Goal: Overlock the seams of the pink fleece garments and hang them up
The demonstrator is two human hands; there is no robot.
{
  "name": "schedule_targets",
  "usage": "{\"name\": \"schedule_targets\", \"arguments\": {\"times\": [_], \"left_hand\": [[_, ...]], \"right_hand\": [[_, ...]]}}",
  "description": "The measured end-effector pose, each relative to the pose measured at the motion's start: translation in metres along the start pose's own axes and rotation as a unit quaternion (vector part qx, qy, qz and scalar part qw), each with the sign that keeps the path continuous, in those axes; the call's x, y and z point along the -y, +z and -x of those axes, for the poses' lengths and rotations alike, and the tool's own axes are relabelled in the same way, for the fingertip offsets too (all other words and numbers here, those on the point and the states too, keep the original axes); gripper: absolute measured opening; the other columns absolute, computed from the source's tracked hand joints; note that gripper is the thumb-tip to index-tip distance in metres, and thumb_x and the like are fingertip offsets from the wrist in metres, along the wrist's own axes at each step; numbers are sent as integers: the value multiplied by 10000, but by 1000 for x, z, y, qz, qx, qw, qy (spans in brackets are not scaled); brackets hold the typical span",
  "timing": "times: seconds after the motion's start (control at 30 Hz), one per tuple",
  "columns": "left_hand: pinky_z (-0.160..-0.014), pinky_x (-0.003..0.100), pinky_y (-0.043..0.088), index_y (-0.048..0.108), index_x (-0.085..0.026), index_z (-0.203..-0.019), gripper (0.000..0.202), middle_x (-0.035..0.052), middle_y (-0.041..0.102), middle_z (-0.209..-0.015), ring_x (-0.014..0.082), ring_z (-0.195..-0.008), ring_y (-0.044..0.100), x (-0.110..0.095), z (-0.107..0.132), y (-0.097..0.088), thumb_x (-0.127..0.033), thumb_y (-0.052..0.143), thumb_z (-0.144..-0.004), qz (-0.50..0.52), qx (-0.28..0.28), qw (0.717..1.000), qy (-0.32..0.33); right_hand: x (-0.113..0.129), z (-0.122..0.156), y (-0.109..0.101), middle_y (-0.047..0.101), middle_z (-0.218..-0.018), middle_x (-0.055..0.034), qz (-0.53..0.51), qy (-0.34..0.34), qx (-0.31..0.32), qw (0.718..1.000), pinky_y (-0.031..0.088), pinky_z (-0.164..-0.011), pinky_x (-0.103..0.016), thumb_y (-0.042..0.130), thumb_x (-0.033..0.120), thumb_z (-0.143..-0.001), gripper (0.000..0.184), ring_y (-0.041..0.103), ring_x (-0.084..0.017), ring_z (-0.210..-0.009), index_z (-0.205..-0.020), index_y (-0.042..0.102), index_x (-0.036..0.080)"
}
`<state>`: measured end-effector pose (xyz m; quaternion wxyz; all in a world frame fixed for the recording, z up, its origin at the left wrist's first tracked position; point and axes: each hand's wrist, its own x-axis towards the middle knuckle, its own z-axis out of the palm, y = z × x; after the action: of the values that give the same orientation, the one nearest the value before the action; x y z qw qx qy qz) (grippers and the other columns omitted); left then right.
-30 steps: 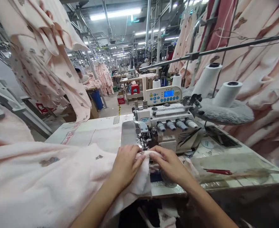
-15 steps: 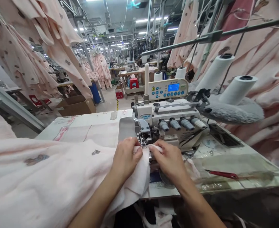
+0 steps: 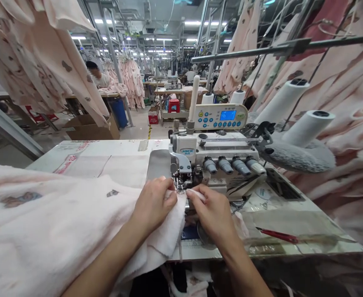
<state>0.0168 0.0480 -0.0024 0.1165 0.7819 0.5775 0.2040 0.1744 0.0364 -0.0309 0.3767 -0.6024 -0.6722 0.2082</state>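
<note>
Pale pink plush fabric (image 3: 85,214) with small printed motifs spreads over the left of the table and hangs past its front edge. My left hand (image 3: 153,204) pinches its edge just left of the presser foot of the sewing machine (image 3: 181,165). On the other side of the foot, my right hand (image 3: 212,210) is closed, thumb and finger gripping a folded bit of the same fabric. Both hands are very close to the needle area, and the cloth between them lies at the foot. Whether the needle is in the cloth cannot be seen.
Red-handled thread snips (image 3: 278,235) lie on the table's right side. White thread cones (image 3: 311,126) stand behind the machine, below a metal rail (image 3: 255,51). Pink garments hang on both sides. A cardboard box (image 3: 91,128) is on the floor; a person (image 3: 97,76) sits farther back.
The whole view has shifted, so machine, hands and fabric appear slightly farther left. Both hands keep their grip beside the presser foot. A person now shows at the back left.
</note>
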Motion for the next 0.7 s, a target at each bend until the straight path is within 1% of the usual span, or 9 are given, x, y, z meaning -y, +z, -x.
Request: {"name": "schedule_targets", "arguments": {"times": [0.1,0.23,0.4,0.57,0.7], "left_hand": [[-713,315,392,502,-200,-747,92,12,577,-782,191,-774,540,0,0,2,-166,442,-807,-7,-7,1000,1],[-732,324,394,509,-199,-768,94,19,572,-802,194,-791,539,0,1,4,-165,438,-819,-14,-12,1000,9],[-713,317,401,508,-205,-757,113,15,560,-783,194,-786,541,0,1,5,-167,429,-829,-17,-15,1000,17],[-742,332,416,509,-200,-778,109,30,554,-803,205,-808,536,2,0,10,-187,426,-848,-42,-29,999,16],[-772,358,423,509,-185,-823,128,58,551,-850,228,-849,519,2,0,13,-179,389,-867,-88,-37,995,19]], "right_hand": [[0,0,1,695,-673,-7,9,-3,-6,1000,374,-543,-225,508,320,-854,215,612,-158,-576,-728,645,213],[-1,0,5,699,-681,-6,26,-7,-29,999,371,-552,-228,518,315,-853,198,621,-163,-597,-740,645,214],[-3,3,7,702,-691,-3,27,-12,-42,999,374,-564,-229,515,315,-864,200,632,-165,-626,-750,647,218],[-5,5,11,699,-730,-5,23,-26,-47,998,377,-576,-230,475,283,-890,195,631,-164,-651,-780,619,212],[-6,5,17,685,-766,-23,67,-49,-69,994,381,-603,-253,439,258,-912,180,632,-184,-692,-823,584,201]]}}
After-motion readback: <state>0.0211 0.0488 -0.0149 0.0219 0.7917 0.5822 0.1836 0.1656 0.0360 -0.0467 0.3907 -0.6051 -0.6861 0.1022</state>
